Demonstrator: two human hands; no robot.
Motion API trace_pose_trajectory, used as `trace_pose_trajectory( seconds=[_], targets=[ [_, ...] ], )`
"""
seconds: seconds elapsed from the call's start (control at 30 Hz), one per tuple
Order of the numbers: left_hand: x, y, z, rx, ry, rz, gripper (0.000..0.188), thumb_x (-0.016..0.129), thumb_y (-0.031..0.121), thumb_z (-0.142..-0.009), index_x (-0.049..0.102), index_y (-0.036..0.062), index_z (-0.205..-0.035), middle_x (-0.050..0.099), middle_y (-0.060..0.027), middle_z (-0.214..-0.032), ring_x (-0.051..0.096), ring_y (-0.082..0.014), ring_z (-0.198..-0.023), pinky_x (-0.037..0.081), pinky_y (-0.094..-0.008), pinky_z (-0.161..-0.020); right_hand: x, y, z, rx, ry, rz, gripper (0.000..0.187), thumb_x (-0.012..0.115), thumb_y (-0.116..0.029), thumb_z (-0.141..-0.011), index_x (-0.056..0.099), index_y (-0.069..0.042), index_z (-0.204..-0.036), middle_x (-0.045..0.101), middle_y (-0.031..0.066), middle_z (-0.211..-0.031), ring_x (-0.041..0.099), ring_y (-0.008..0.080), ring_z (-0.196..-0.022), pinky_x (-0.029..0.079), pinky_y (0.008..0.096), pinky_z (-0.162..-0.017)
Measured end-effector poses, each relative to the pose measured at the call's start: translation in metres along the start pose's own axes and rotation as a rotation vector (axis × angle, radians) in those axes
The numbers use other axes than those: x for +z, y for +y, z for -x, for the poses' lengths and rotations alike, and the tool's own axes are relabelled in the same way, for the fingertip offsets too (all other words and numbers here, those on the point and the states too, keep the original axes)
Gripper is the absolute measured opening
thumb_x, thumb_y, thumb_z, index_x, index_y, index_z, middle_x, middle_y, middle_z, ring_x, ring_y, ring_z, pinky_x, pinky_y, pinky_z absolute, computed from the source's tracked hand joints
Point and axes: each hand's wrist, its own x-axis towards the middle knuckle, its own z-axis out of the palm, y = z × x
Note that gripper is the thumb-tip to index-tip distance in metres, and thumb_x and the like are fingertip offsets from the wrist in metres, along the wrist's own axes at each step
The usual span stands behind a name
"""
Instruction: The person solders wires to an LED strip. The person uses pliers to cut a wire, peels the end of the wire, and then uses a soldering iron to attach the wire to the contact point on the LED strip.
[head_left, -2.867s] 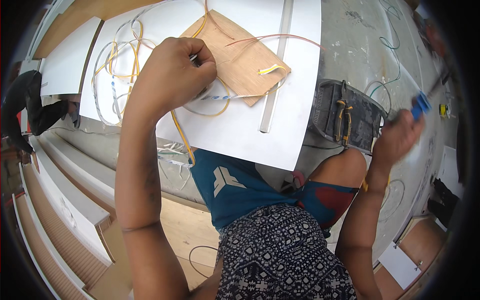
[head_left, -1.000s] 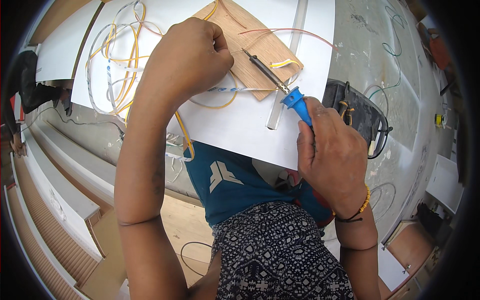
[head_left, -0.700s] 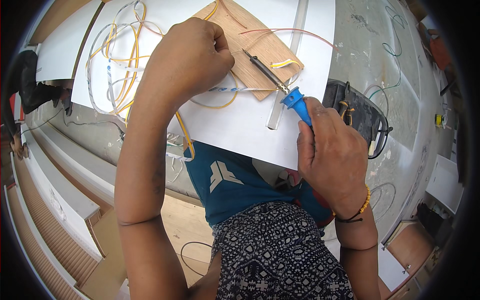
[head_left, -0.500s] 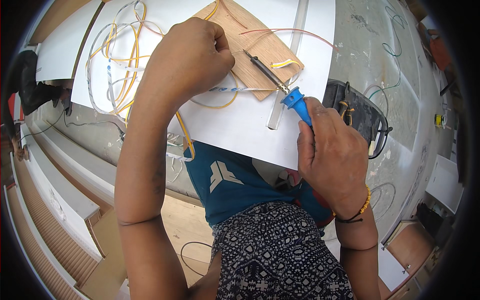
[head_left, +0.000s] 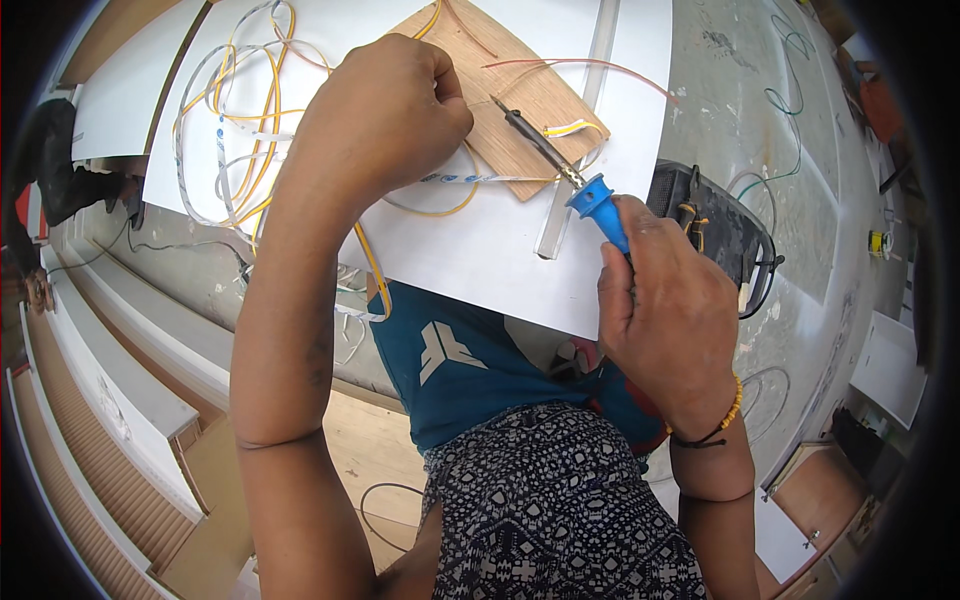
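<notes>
In my right hand [head_left: 670, 310] is a soldering iron [head_left: 598, 205], gripped by its blue handle. Its dark tip points up and left over a wooden board [head_left: 520, 75]. My left hand [head_left: 395, 115] is closed in a pinch at the board's left side, and a thin solder wire [head_left: 481, 103] runs from its fingers toward the iron's tip. Whether wire and tip touch is too small to tell. A thin red wire [head_left: 600, 64] lies across the board. The stripped end of a yellow-and-white cable [head_left: 570, 129] rests at the board's right corner.
Loops of yellow and white cable [head_left: 270, 100] cover the left of the white tabletop [head_left: 480, 270]. A clear plastic strip [head_left: 550, 225] lies under the iron. Right of the table is a black bag [head_left: 715, 220]. Another person's hand [head_left: 38, 292] shows at the far left.
Both hands and the soldering iron have shifted very slightly to the right. Their grips look the same.
</notes>
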Motion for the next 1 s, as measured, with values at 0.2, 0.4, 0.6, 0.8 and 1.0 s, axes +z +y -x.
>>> trace_pose_trajectory(
  seconds=[0.2,0.4,0.6,0.8,1.0],
  targets=[
    [-0.001,0.000,0.000,0.019,0.003,-0.008,0.016,0.069,0.014,-0.086,0.075,-0.0013,-0.087,0.071,-0.0151,-0.074,0.069,-0.0205,-0.064,0.057,-0.0346,-0.066,0.001,0.000,0.000,-0.017,0.001,-0.006,0.032,0.069,-0.019,-0.096,0.067,-0.003,-0.124,0.064,0.0097,-0.084,0.064,0.0265,-0.059,0.053,0.0373,-0.057],
    [0.000,0.001,0.000,0.005,-0.010,0.010,0.016,0.069,0.013,-0.085,0.075,-0.0017,-0.087,0.071,-0.0155,-0.076,0.069,-0.0219,-0.066,0.057,-0.0355,-0.068,0.001,0.000,0.000,-0.016,-0.008,-0.008,0.033,0.069,-0.019,-0.096,0.067,-0.002,-0.124,0.064,0.0101,-0.085,0.063,0.0261,-0.059,0.053,0.0370,-0.057],
    [-0.001,0.001,-0.001,0.029,-0.014,0.001,0.016,0.069,0.013,-0.085,0.075,-0.0023,-0.088,0.072,-0.0174,-0.080,0.070,-0.0236,-0.068,0.058,-0.0361,-0.069,-0.001,-0.002,-0.001,-0.012,-0.014,0.006,0.033,0.070,-0.019,-0.096,0.067,-0.002,-0.124,0.063,0.0100,-0.084,0.063,0.0259,-0.058,0.052,0.0374,-0.057],
    [-0.001,0.002,-0.002,0.022,-0.019,0.004,0.017,0.070,0.014,-0.085,0.076,-0.0022,-0.088,0.073,-0.0171,-0.081,0.070,-0.0233,-0.068,0.058,-0.0360,-0.069,-0.003,0.000,-0.001,-0.007,-0.009,0.018,0.033,0.070,-0.019,-0.095,0.067,-0.003,-0.124,0.063,0.0098,-0.083,0.063,0.0265,-0.059,0.053,0.0372,-0.057],
    [0.005,-0.011,0.001,0.067,0.064,0.049,0.017,0.071,0.015,-0.083,0.074,-0.0010,-0.087,0.070,-0.0132,-0.074,0.068,-0.0187,-0.063,0.057,-0.0342,-0.064,-0.003,0.007,0.007,0.008,0.057,0.002,0.035,0.071,-0.017,-0.094,0.068,-0.002,-0.126,0.065,0.0097,-0.083,0.064,0.0273,-0.059,0.053,0.0377,-0.057]
  ],
)
